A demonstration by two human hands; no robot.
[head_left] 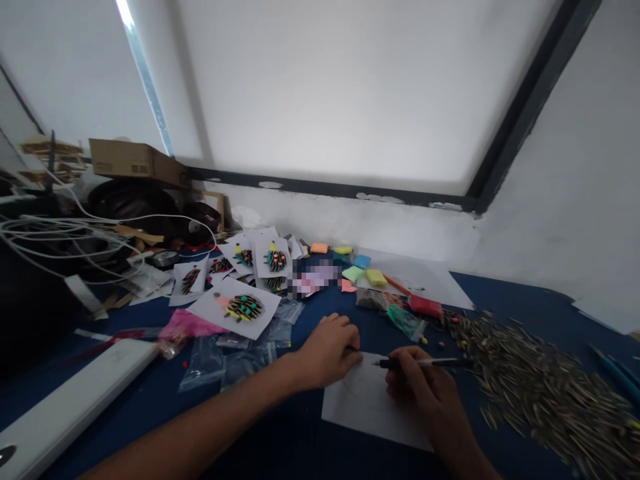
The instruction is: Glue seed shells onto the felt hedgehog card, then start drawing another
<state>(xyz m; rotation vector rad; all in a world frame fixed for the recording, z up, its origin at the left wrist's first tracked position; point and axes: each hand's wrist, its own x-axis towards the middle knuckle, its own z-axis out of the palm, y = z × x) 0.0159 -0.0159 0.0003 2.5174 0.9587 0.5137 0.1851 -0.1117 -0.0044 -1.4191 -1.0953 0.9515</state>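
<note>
A black and white pen is pinched in my right hand, its tip pointing left over a white sheet of paper. That hand rests on the sheet's right side, and faint lines show on the paper. At the upper left corner of the sheet lies my left hand, fingers curled inward and thumb toward the paper. What is within its fingers, if anything, is hidden. Left of it sits a paper card with a hedgehog-like figure made of seeds and coloured clay.
Striped seeds lie heaped at the right. Small clay packs and more seed-figure cards sit toward the wall. Clear plastic bags, a long white box and coiled white cable occupy the left.
</note>
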